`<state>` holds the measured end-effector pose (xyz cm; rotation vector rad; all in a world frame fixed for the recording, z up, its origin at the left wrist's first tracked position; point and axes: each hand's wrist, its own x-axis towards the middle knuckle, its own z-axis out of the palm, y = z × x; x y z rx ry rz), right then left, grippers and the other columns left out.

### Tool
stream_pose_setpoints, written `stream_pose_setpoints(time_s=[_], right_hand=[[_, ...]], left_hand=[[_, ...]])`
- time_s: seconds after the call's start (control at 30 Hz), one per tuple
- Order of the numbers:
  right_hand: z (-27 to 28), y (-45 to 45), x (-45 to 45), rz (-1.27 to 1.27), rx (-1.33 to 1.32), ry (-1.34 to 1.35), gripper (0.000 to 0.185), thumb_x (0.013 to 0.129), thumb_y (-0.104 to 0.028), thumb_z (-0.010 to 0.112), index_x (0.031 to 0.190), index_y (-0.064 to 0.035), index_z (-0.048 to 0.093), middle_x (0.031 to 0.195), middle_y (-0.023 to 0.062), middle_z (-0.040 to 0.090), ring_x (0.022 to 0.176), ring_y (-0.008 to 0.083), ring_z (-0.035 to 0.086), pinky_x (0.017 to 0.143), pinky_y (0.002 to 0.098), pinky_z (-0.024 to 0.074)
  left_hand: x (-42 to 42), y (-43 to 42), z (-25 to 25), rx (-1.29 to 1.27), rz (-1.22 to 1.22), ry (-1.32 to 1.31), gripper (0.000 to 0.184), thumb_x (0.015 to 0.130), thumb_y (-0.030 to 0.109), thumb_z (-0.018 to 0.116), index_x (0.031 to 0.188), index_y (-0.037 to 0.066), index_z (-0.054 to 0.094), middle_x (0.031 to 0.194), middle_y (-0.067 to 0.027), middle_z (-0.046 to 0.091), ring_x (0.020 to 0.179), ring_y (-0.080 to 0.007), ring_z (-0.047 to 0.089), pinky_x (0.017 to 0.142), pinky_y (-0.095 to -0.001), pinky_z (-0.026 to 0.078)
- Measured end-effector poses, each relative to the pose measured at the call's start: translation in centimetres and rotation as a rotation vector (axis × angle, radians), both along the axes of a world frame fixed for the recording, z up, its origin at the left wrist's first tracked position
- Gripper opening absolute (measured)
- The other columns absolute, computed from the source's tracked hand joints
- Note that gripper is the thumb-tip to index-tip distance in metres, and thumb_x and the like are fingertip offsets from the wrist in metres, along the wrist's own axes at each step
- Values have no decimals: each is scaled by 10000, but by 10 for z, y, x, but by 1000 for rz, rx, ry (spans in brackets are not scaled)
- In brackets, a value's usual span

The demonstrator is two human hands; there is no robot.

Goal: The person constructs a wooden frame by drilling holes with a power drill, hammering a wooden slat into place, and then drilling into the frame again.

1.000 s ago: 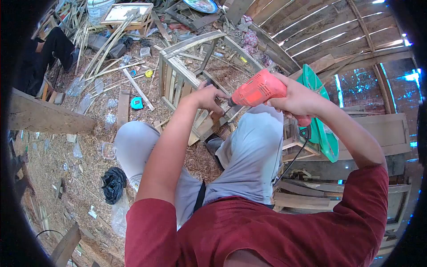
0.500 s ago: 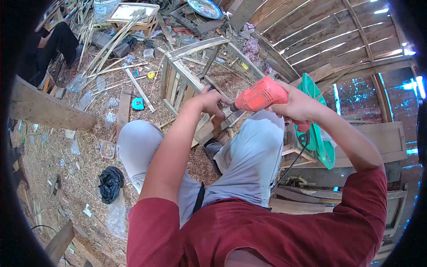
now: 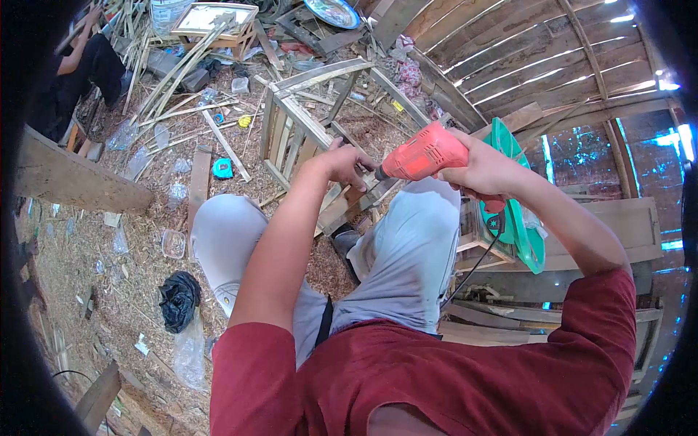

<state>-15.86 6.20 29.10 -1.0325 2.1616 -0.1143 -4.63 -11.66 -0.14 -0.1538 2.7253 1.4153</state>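
My right hand (image 3: 483, 167) is wrapped around the handle of a red corded power drill (image 3: 425, 151), held level above my knee with its chuck pointing left. The chuck end meets the wooden frame (image 3: 302, 122) beside the fingers of my left hand (image 3: 347, 164). That hand is closed on a rail of the frame, its fingers curled over the wood. The drill bit itself is too small to make out. The frame, built of pale slats, stands on the floor between and beyond my knees.
A green plastic chair (image 3: 512, 211) is at my right, close to the drill's cord (image 3: 472, 270). Wood shavings and scrap cover the floor, with a teal tape measure (image 3: 222, 168) and a black plastic bag (image 3: 179, 301). Another person (image 3: 91, 73) sits at far left.
The drill and both hands stay nearly in place, with the view shifted slightly. At far left, the other person's arm has come up into view.
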Motion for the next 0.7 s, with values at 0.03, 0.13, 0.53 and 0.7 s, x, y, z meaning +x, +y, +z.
stream_pose_setpoints(time_s=[0.03, 0.13, 0.53, 0.7], right_hand=[[-1, 0, -1, 14, -13, 10, 747, 921, -141, 785, 1574, -155, 424, 860, 19, 665, 661, 100, 625, 565, 289, 523], [5, -3, 8, 12, 20, 36, 750, 927, -138, 778, 1582, -158, 413, 847, 19, 662, 648, 99, 622, 546, 285, 515], [-3, 0, -5, 52, -30, -39, 743, 943, -114, 756, 1592, -156, 398, 842, 12, 665, 642, 100, 625, 533, 280, 503], [5, -4, 3, -8, 28, -19, 735, 937, -112, 763, 1581, -153, 412, 874, 17, 681, 677, 96, 635, 565, 279, 511]], left_hand=[[1, 0, 2, 4, -4, -3, 689, 720, 316, 929, 1372, 349, 710, 1253, -26, 777, 1288, -257, 660, 1267, -624, 11], [3, 1, 12, 29, 2, -51, 670, 726, 317, 937, 1360, 317, 722, 1284, 12, 765, 1307, -235, 644, 1285, -595, 16], [0, 1, 6, 88, 20, -76, 718, 688, 288, 940, 1361, 394, 714, 1156, 18, 790, 1225, -213, 687, 1260, -655, -24], [-1, 1, 3, 72, 22, -59, 735, 685, 292, 941, 1372, 411, 706, 1136, 27, 786, 1207, -209, 693, 1256, -658, -18]])
